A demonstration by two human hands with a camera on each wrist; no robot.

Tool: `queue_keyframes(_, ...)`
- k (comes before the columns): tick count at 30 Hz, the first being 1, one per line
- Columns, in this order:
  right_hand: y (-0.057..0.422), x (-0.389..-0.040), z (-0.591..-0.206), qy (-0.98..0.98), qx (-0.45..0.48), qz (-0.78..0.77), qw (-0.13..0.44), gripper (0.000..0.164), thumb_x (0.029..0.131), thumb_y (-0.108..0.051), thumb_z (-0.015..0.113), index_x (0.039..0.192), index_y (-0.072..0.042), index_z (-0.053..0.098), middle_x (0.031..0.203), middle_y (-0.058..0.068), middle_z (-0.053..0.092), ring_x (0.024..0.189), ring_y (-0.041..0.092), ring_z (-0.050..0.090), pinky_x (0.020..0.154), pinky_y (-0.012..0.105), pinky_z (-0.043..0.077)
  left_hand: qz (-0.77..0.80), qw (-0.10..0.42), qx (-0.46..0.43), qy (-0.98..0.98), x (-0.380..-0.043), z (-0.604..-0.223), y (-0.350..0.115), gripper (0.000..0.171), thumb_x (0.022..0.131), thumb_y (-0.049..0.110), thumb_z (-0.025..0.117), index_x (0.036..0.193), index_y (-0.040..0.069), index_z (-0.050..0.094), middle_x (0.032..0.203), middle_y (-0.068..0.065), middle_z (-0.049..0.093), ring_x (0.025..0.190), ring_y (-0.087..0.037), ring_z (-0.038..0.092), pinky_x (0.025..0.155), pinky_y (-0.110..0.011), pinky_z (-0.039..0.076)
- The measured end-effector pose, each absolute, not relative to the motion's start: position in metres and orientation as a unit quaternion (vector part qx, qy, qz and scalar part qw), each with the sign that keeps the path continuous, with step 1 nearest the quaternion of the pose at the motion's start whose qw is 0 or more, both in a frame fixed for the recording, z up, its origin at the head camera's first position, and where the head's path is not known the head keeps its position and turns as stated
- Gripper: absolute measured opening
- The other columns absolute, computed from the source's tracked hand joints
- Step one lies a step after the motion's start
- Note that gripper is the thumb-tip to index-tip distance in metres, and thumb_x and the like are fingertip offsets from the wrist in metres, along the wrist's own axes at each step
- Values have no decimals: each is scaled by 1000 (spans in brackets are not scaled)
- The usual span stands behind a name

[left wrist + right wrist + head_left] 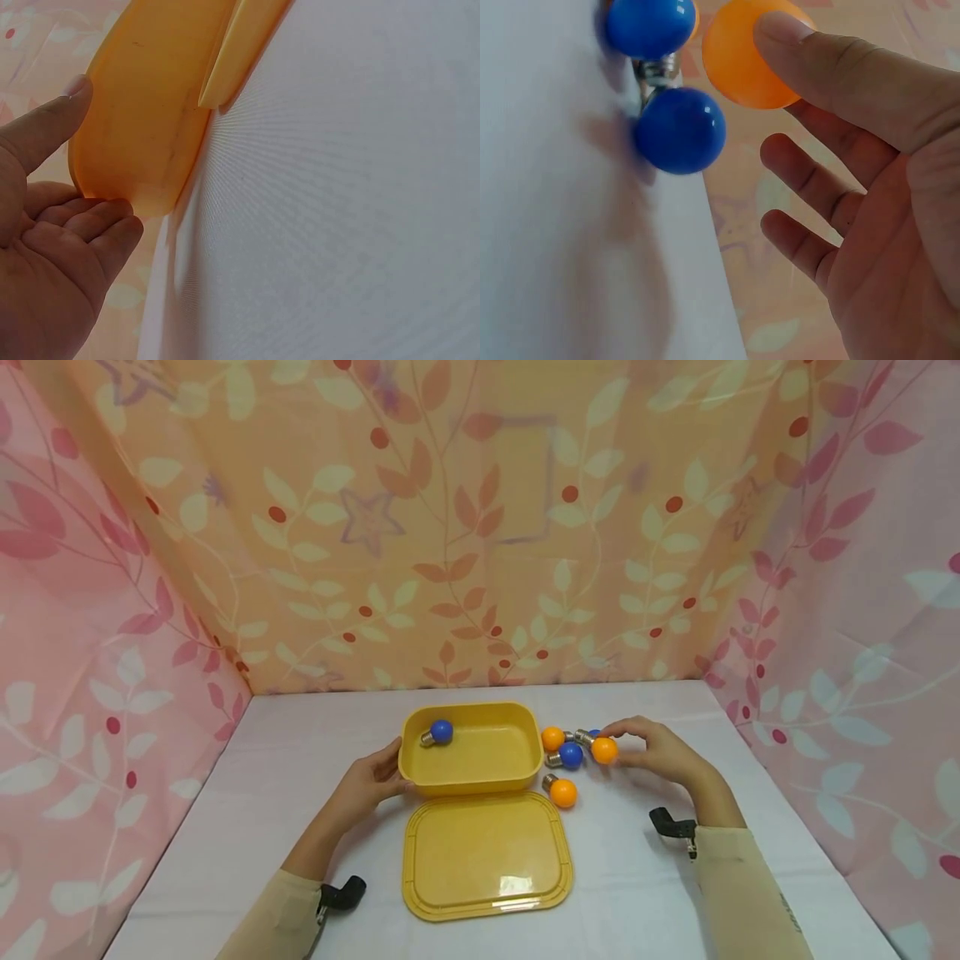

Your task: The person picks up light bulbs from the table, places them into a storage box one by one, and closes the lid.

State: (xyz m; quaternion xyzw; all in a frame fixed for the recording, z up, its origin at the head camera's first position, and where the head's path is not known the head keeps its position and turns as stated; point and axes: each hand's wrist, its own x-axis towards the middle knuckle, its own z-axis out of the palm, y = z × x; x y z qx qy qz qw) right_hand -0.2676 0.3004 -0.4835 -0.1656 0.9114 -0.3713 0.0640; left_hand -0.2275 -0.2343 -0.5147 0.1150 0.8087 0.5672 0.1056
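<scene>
Within right hand (667, 753), pinched, orange bulb (605, 752)

My beige-sleeved left forearm (277, 910) slants forward and inward | bare left hand (366, 787): thumb (45, 135) spread from bent fingers (116, 240) | beige-sleeved right forearm (750, 893) likewise | bare right hand (666, 756): pinching, right thumb (847, 71) extended, last two fingers (799, 244) free.
</scene>
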Motion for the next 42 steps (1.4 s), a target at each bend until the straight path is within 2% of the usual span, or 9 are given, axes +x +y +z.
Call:
queue_keyframes(4, 293, -267, -477, 900, -203, -383, 47, 38, 88, -30, 83, 124, -34, 73, 131, -2, 66, 128, 30, 55, 112, 68, 39, 562, 104, 116, 813, -229, -513, -233, 96, 88, 27, 83, 163, 12, 24, 166, -4, 32, 150, -22, 38, 109, -27, 45)
queue_keyframes(11, 274, -272, -467, 893, -249, -374, 36, 40, 87, -33, 83, 126, -35, 72, 130, -8, 66, 126, 24, 54, 110, 65, 41, 561, 100, 116, 814, -228, -514, -233, 95, 88, 26, 83, 163, 11, 26, 165, -6, 34, 149, -24, 39, 109, -28, 46)
queue_keyframes(18, 256, -281, -445, 885, -288, -361, 56, 42, 86, -28, 84, 126, -30, 73, 130, -8, 68, 124, 27, 56, 108, 60, 43, 555, 98, 120, 817, -229, -525, -232, 99, 86, 32, 84, 163, 10, 26, 166, -9, 33, 149, -27, 39, 110, -33, 45)
queue_keyframes(22, 243, -291, -432, 888, -306, -339, 57, 39, 88, -25, 83, 125, -31, 73, 127, -11, 68, 125, 23, 56, 111, 54, 43, 554, 95, 125, 817, -230, -526, -233, 101, 86, 35, 84, 163, 10, 25, 165, -9, 34, 149, -27, 39, 111, -34, 44)
queue_keyframes(28, 216, -307, -416, 900, -312, -295, 76, 39, 91, -19, 80, 126, -35, 72, 133, -13, 65, 140, 27, 46, 118, 59, 36, 552, 96, 128, 819, -229, -522, -236, 99, 87, 33, 82, 163, 9, 24, 165, -10, 33, 149, -28, 38, 110, -32, 44)
queue_keyframes(30, 205, -312, -411, 902, -316, -283, 81, 39, 91, -17, 79, 125, -35, 72, 132, -12, 64, 138, 28, 46, 116, 60, 38, 552, 94, 130, 818, -229, -521, -237, 98, 88, 33, 82, 163, 9, 24, 165, -10, 33, 149, -28, 39, 110, -31, 45)
queue_keyframes(34, 185, -321, -409, 901, -339, -254, 93, 39, 92, -20, 79, 127, -35, 71, 130, -14, 64, 130, 19, 51, 113, 52, 45, 557, 98, 130, 815, -227, -522, -239, 97, 88, 30, 83, 163, 8, 24, 166, -11, 32, 149, -29, 38, 110, -30, 45)
queue_keyframes(37, 169, -330, -407, 899, -356, -233, 102, 39, 93, -21, 78, 129, -35, 71, 132, -17, 65, 131, 17, 52, 114, 48, 44, 557, 97, 129, 815, -226, -522, -240, 97, 88, 28, 82, 163, 8, 25, 166, -11, 32, 149, -29, 37, 110, -32, 45)
queue_keyframes(42, 147, -344, -399, 896, -375, -211, 106, 40, 92, -13, 78, 128, -31, 73, 133, -11, 65, 129, 21, 52, 114, 47, 44, 554, 98, 132, 816, -228, -519, -238, 97, 88, 32, 82, 163, 10, 24, 165, -10, 33, 149, -27, 38, 111, -34, 43)
